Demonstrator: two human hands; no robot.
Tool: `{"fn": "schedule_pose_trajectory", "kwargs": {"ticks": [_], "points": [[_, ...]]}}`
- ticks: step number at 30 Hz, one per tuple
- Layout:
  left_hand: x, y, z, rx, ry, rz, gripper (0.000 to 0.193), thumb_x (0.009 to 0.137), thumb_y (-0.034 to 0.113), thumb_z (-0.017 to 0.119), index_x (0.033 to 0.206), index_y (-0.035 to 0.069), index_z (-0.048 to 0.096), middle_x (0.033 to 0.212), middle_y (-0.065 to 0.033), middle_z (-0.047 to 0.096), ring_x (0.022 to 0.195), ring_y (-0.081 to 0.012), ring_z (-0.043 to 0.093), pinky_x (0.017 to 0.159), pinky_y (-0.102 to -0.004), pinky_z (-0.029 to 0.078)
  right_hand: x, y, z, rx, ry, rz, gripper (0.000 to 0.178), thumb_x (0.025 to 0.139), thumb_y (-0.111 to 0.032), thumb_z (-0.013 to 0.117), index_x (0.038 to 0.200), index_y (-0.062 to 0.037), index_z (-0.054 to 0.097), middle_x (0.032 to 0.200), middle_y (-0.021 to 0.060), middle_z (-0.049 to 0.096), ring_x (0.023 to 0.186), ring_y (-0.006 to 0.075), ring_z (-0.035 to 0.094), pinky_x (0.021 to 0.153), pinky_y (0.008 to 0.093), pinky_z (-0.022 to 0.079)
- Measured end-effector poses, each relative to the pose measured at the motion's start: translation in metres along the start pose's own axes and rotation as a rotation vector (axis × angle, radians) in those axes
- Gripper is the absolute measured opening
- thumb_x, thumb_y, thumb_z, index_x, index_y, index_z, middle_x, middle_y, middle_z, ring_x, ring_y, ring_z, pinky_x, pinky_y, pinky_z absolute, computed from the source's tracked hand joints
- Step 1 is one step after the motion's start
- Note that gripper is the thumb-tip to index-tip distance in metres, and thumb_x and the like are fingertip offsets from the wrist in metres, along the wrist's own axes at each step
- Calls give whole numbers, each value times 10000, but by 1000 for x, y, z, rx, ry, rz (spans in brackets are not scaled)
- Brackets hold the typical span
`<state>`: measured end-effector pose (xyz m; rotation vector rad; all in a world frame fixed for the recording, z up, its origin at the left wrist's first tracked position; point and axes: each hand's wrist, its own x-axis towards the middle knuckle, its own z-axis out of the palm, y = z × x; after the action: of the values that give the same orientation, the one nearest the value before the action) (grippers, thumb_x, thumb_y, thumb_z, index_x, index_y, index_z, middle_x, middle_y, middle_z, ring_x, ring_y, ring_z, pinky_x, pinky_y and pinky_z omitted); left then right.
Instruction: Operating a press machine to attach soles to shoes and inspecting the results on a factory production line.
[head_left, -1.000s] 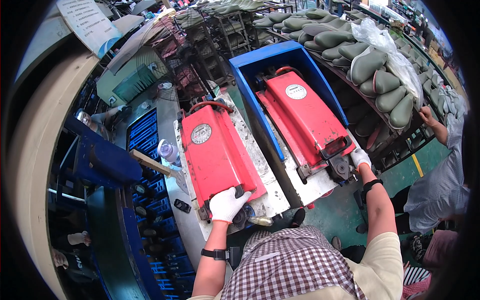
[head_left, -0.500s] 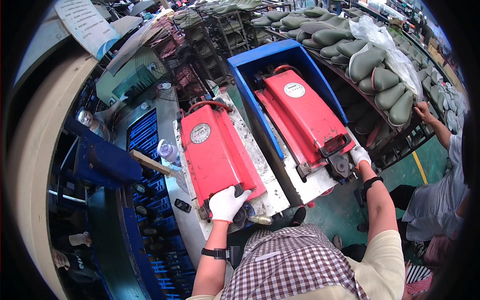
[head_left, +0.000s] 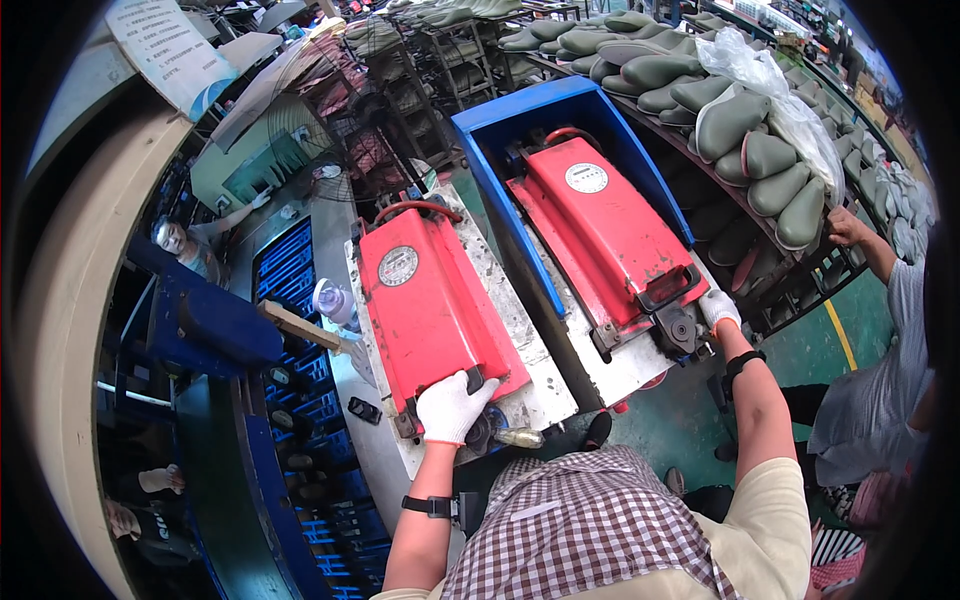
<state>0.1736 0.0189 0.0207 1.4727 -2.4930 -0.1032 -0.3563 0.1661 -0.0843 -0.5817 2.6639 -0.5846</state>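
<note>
Much of the scene was hidden: the fisheye rim blacked out the corners, the person's checked apron covered the near edge of the bench, and the fingertips of both gloved hands disappeared behind machine parts. The left hand, in a white glove, was closed around a dark handle at the near end of the left red press cover; the handle itself was mostly hidden under the glove. That cover lay on the left half of the bench, its long axis running from the person away and slightly left, the round dial at its far end and the handle end pointing toward the person. The right hand, also in a white glove, rested against the dark mechanism at the near end of the right red press cover; whether it actually gripped anything could not be told. That second cover sat inside a blue frame, its long axis also running away from the person and to the left, with its dial far and its dark latch end near. The 2 covers lay side by side, apart, with the blue wall between them. Behind them, a rack of grey-green shoe lasts was partly covered by a clear plastic bag. Another person's arm reached toward that rack at the right, the body cut off by the rim.
</note>
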Motion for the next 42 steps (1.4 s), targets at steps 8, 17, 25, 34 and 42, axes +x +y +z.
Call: {"fn": "schedule_pose_trajectory", "kwargs": {"ticks": [8, 17, 25, 34, 42], "points": [[-2, -1, 1, 30, 48, 18, 564, 815, 631, 736, 709, 84, 652, 640, -157, 655, 603, -334, 677, 570, -442, 519, -4, -4, -2, -5, 5, 1, 533, 907, -456, 544, 1182, -35, 720, 1239, 263, 678, 1219, 417, 633, 1010, 457, 501], [-13, -4, 16, -619, 495, 58, 115, 888, 80, 743, 988, 23, 747, 848, -97, 720, 712, -185, 685, 696, -302, 546, -19, -5, -12, 29, -117, -107, 721, 910, -591, 551, 1380, -49, 619, 1400, 235, 615, 1351, 370, 559, 1103, 409, 442], [29, 97, 15, -789, 207, 374, 287, 907, 16, 681, 1189, -33, 660, 1081, -133, 673, 986, -224, 683, 895, -337, 553, -8, 13, 6, -192, -130, -136, 567, 961, -407, 422, 1288, -22, 681, 1380, 215, 633, 1299, 355, 607, 1074, 417, 480], [79, 210, 24, -524, -27, 783, 565, 772, 213, 783, 1295, 76, 617, 1306, -170, 606, 1232, -371, 572, 1034, -465, 485, -125, 29, 4, 92, -84, -41, 702, 1044, -565, 275, 1157, -24, 708, 1204, 287, 679, 1187, 458, 622, 1043, 510, 464], [102, 256, 30, -378, -32, 947, 545, 734, 236, 783, 1242, 101, 638, 1269, -155, 582, 1259, -420, 517, 1033, -526, 446, -189, 4, 0, 110, -355, 10, 716, 1013, -654, 369, 1343, -36, 517, 1180, 322, 681, 1164, 467, 644, 1007, 518, 485]]}}
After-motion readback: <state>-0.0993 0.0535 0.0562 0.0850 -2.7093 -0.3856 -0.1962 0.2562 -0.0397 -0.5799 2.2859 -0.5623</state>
